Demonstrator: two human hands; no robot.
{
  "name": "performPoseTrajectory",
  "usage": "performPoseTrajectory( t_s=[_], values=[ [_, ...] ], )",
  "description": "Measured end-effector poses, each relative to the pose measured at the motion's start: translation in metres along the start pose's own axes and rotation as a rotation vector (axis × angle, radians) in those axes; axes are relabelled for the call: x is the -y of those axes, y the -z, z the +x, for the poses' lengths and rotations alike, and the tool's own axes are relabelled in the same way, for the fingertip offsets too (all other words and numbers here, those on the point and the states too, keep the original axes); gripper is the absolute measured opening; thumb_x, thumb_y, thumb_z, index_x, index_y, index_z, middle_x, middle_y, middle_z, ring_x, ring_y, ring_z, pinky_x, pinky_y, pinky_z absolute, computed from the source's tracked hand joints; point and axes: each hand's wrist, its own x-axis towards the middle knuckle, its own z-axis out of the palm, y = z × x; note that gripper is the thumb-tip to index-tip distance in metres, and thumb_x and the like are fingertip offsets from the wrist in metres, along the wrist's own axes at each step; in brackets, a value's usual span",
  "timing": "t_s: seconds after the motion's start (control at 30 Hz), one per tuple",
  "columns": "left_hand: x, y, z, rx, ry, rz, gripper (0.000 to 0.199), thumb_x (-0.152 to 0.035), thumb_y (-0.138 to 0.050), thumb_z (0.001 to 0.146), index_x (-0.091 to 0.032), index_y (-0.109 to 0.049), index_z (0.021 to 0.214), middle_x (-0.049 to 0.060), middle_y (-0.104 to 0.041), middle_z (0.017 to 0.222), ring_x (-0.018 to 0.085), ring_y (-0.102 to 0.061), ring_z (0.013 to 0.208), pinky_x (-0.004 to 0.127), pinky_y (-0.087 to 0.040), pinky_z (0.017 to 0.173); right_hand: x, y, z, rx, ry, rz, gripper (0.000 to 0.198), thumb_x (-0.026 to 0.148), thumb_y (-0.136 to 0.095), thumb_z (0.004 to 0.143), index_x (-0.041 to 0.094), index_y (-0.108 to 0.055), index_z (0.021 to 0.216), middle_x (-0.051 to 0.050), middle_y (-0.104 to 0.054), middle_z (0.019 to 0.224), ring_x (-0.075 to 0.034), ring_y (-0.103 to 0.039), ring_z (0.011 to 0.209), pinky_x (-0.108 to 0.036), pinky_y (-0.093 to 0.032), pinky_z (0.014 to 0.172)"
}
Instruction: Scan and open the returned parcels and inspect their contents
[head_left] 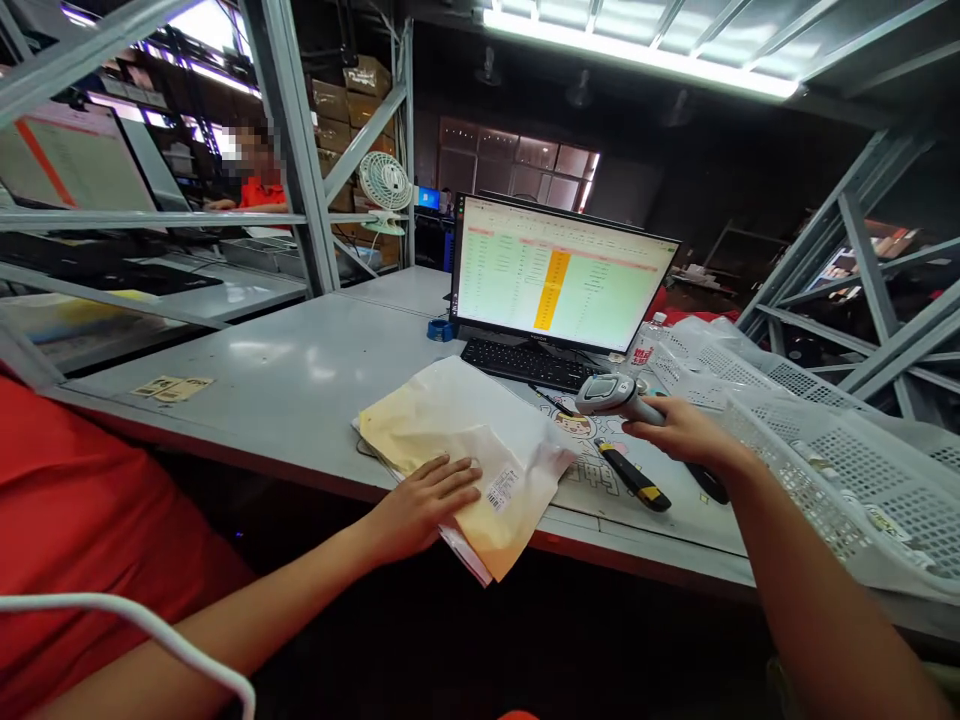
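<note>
My left hand lies flat with its fingers stretched over a white and yellow plastic mailing bag, beside a printed barcode label. The bag's lower corner hangs over the desk's front edge. In my right hand is a grey handheld barcode scanner, its head pointing left above the desk mat. Below the scanner a black and yellow box cutter lies on the mat. A dark object is partly hidden under my right wrist.
A monitor showing a spreadsheet stands behind a black keyboard. White perforated baskets line the right side, near a plastic bottle. Blue tape sits left of the keyboard. Beyond the metal frame, a person in red sits.
</note>
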Motion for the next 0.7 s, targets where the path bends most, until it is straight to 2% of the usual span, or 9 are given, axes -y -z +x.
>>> performPoseTrajectory(
  t_s=[0.1, 0.17, 0.27, 0.33, 0.4, 0.43, 0.5, 0.57, 0.7],
  values=[
    [0.003, 0.021, 0.009, -0.207, -0.037, -0.012, 0.042, -0.007, -0.044, 0.093, -0.021, -0.073, 0.119, 0.009, -0.077, 0.130, 0.023, -0.073, 0.123, 0.035, -0.059, 0.103, -0.003, 0.004, -0.004, -0.024, -0.012, 0.016, 0.038, 0.059, -0.069, 0.083, 0.022, -0.066, 0.091, 0.002, -0.053, 0.065, -0.015, -0.047, 0.057, -0.028, -0.036, 0.053],
    [-0.001, 0.052, 0.019, -0.403, 0.032, -0.021, 0.035, -0.011, -0.043, 0.094, -0.021, -0.074, 0.109, 0.007, -0.083, 0.104, 0.021, -0.080, 0.094, 0.028, -0.062, 0.082, -0.005, 0.009, -0.007, -0.057, -0.012, 0.015, 0.038, 0.059, -0.069, 0.082, 0.021, -0.066, 0.089, 0.002, -0.055, 0.067, -0.015, -0.049, 0.059, -0.028, -0.037, 0.054],
    [-0.017, 0.121, 0.036, -0.717, 0.385, 0.018, 0.023, -0.030, -0.050, 0.097, -0.020, -0.071, 0.097, 0.001, -0.071, 0.070, 0.017, -0.064, 0.057, 0.026, -0.051, 0.059, -0.010, 0.020, -0.013, -0.107, -0.040, 0.016, 0.037, 0.057, -0.070, 0.082, 0.021, -0.067, 0.090, 0.002, -0.056, 0.067, -0.015, -0.049, 0.059, -0.028, -0.037, 0.054],
    [-0.027, 0.167, 0.048, -0.823, 0.637, -0.037, 0.030, -0.042, -0.053, 0.100, -0.019, -0.069, 0.089, -0.003, -0.058, 0.060, 0.014, -0.052, 0.053, 0.024, -0.040, 0.053, -0.013, 0.027, -0.018, -0.137, -0.050, 0.013, 0.036, 0.057, -0.070, 0.082, 0.022, -0.066, 0.089, 0.002, -0.055, 0.065, -0.015, -0.048, 0.057, -0.028, -0.035, 0.053],
    [-0.030, 0.203, 0.060, -0.823, 0.748, -0.138, 0.036, -0.048, -0.056, 0.099, -0.017, -0.071, 0.091, -0.003, -0.063, 0.070, 0.013, -0.054, 0.063, 0.022, -0.038, 0.057, -0.016, 0.034, -0.023, -0.166, -0.047, 0.006, 0.036, 0.057, -0.071, 0.083, 0.022, -0.065, 0.088, 0.002, -0.053, 0.063, -0.014, -0.046, 0.055, -0.028, -0.034, 0.052],
    [-0.028, 0.213, 0.065, -0.773, 0.771, -0.192, 0.036, -0.047, -0.056, 0.099, -0.015, -0.072, 0.092, -0.002, -0.065, 0.074, 0.014, -0.055, 0.067, 0.022, -0.038, 0.059, -0.017, 0.037, -0.026, -0.181, -0.047, -0.002, 0.037, 0.058, -0.071, 0.083, 0.022, -0.065, 0.087, 0.002, -0.053, 0.062, -0.014, -0.045, 0.055, -0.028, -0.034, 0.052],
    [-0.019, 0.220, 0.074, -0.669, 0.800, -0.247, 0.038, -0.045, -0.055, 0.098, -0.013, -0.074, 0.094, 0.000, -0.068, 0.077, 0.015, -0.056, 0.071, 0.023, -0.038, 0.063, -0.017, 0.041, -0.033, -0.204, -0.049, -0.015, 0.040, 0.061, -0.072, 0.083, 0.022, -0.065, 0.087, 0.001, -0.053, 0.060, -0.014, -0.044, 0.053, -0.029, -0.033, 0.050],
    [-0.009, 0.209, 0.080, -0.582, 0.850, -0.188, 0.038, -0.043, -0.054, 0.099, -0.012, -0.075, 0.094, 0.004, -0.069, 0.079, 0.018, -0.059, 0.074, 0.026, -0.040, 0.067, -0.016, 0.045, -0.039, -0.216, -0.042, -0.016, 0.043, 0.063, -0.073, 0.082, 0.022, -0.066, 0.089, 0.000, -0.053, 0.059, -0.015, -0.045, 0.053, -0.030, -0.033, 0.049],
    [0.007, 0.164, 0.087, -0.362, 0.998, 0.014, 0.034, -0.038, -0.052, 0.101, -0.014, -0.076, 0.105, 0.014, -0.076, 0.098, 0.031, -0.070, 0.095, 0.033, -0.049, 0.083, -0.015, 0.047, -0.052, -0.231, -0.043, 0.015, 0.045, 0.066, -0.075, 0.079, 0.023, -0.068, 0.091, 0.000, -0.054, 0.061, -0.015, -0.045, 0.053, -0.031, -0.033, 0.048]
  ],
)
